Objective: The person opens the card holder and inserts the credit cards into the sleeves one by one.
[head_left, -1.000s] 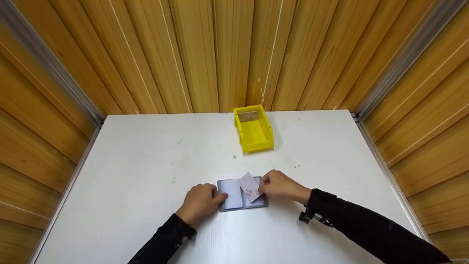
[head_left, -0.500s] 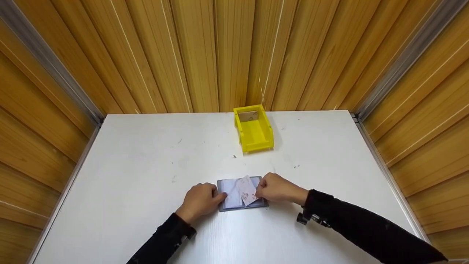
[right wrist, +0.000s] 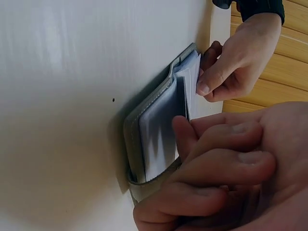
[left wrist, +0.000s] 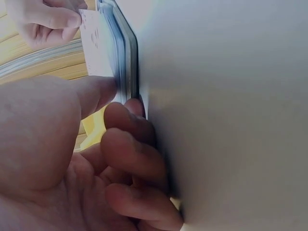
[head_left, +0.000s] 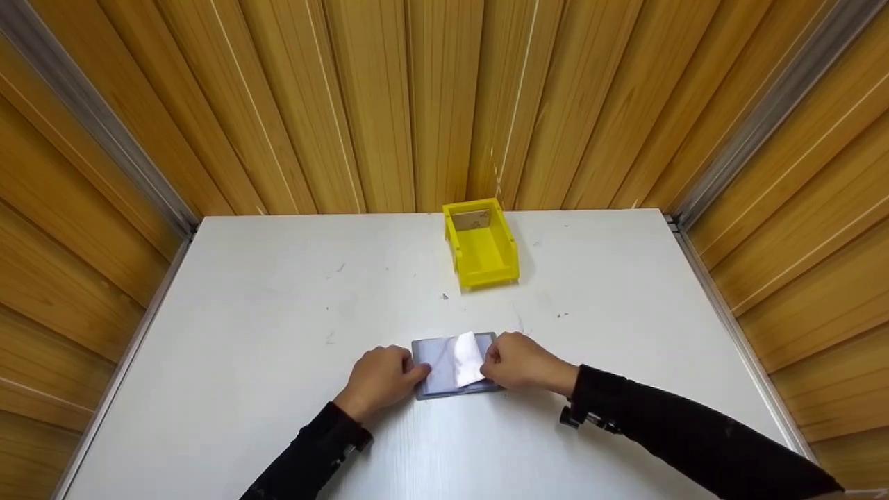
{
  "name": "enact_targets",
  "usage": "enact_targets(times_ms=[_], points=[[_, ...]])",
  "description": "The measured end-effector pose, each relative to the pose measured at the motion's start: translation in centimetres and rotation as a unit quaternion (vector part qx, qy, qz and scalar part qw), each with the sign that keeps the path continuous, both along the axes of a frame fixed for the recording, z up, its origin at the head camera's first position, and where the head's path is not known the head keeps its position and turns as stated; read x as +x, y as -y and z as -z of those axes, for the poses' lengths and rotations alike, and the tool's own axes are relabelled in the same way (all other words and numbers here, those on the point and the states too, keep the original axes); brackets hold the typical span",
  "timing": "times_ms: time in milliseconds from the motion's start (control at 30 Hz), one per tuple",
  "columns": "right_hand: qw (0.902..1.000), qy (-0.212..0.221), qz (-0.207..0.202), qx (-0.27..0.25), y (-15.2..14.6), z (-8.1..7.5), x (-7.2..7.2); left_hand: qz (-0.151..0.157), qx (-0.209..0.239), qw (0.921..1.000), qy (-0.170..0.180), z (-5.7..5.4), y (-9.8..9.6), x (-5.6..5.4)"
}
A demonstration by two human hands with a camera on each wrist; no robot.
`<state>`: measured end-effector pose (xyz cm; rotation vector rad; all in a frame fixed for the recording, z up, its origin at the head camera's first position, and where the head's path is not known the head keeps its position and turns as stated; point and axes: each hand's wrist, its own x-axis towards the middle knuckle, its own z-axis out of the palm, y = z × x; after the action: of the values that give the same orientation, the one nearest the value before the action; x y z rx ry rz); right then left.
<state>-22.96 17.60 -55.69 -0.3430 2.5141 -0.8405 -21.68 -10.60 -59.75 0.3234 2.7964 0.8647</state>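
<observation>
A grey card holder (head_left: 436,348) with clear plastic sleeves lies open on the table. My left hand (head_left: 378,378) grips its left side, the thumb on the sleeves; the fingers are curled at the cover's edge in the left wrist view. My right hand (head_left: 522,362) pinches the right edge of a card (head_left: 468,357), which is tilted over the middle and right page. Glare whitens the card in the head view, while the left wrist view shows small prints on the card (left wrist: 92,43). In the right wrist view my right fingers partly hide the holder (right wrist: 156,134).
Behind the holder stands a yellow bin (head_left: 486,260) with a printed card (head_left: 471,220) against its inner back wall. Wood-patterned panels (head_left: 444,104) rise at the back and both sides of the white table (head_left: 264,292).
My right hand has moved slightly left and down with the card, which now stands more upright over the holder and catches the light. The left hand has stayed put.
</observation>
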Motion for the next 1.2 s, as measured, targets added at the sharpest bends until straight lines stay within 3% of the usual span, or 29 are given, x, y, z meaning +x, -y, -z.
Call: enact_targets(times_ms=[767, 1200], points=[[0.9998, 0.015, -0.01, 0.011, 2.1, 0.5, 0.2, -0.001, 0.001, 0.9999, 0.011, 0.0, -0.1, -0.1], [0.9994, 0.006, -0.029, 0.021, 3.2, 1.0, 0.1, 0.004, 0.01, 0.9998, -0.014, 0.2, 0.1, 0.0]])
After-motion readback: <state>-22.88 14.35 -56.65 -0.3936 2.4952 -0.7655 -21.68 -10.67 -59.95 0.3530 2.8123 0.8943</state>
